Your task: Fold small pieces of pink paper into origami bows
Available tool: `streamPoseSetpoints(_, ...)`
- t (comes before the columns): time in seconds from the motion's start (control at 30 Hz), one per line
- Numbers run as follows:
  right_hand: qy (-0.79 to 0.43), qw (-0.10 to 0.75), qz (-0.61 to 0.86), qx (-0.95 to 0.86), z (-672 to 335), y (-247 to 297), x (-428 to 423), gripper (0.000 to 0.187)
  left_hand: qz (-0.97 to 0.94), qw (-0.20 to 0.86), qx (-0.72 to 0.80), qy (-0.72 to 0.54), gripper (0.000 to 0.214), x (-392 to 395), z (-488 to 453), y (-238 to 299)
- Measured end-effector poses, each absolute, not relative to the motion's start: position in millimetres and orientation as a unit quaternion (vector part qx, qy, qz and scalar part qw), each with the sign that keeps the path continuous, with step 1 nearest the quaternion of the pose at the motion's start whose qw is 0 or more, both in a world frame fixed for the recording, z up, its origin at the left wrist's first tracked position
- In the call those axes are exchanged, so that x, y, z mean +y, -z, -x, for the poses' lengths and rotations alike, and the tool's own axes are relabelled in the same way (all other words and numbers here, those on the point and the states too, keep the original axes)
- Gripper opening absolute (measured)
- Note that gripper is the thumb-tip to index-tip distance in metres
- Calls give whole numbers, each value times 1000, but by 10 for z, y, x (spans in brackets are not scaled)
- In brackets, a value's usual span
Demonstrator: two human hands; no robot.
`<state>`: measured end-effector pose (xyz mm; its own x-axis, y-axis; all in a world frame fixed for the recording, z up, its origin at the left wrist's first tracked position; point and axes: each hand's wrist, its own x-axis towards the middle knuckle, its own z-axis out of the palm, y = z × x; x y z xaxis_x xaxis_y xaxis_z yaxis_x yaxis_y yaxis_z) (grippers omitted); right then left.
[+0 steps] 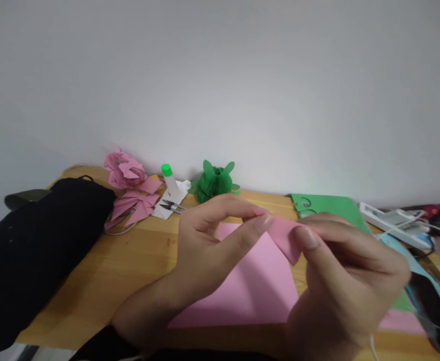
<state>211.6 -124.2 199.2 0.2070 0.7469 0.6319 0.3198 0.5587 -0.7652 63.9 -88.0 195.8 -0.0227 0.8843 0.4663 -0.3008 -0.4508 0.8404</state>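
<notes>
Both hands are raised over a wooden table [103, 281] and pinch the same small pink paper piece [285, 236]. My left hand [208, 250] grips its left end between thumb and fingers. My right hand [340, 281] holds its right end, thumb on top, fingers curled. Under the hands a large pink paper sheet [250, 291] lies flat on the table.
A black bag [27, 250] lies at the left. Pink paper flowers [127, 173], a green-capped glue stick [170, 181], small snips [172, 205] and a green paper ornament [215, 181] stand along the wall. Green paper [328, 205], a white power strip [393, 220] and cables lie at right.
</notes>
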Motion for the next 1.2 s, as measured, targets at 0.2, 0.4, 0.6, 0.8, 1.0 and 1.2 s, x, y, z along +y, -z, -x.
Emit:
streamPoseSetpoints(0.2,-192,660,406,-602,-2087,-1994,-1205,16,-515,497,255,-650,8,-840,-628,-1919)
streamPoseSetpoints(0.4,-185,645,412,-616,-2096,-2013,-1194,18,-502,520,262,-639,5,-824,-613,-1850)
streamPoseSetpoints(0.6,-172,633,418,-628,-2108,-2015,-1201,19,-512,505,272,-639,6,-814,-621,-1840)
streamPoseSetpoints(0.8,-162,611,420,-651,-2114,-2008,-1189,18,-548,434,279,-658,9,-826,-589,-1843)
streamPoseSetpoints(1.0,-179,569,417,-686,-2134,-1995,-1163,17,-566,429,273,-649,11,-782,-573,-1805)
streamPoseSetpoints(1.2,-229,587,438,-641,-2088,-1961,-1126,15,-578,414,309,-632,17,-769,-597,-1833)
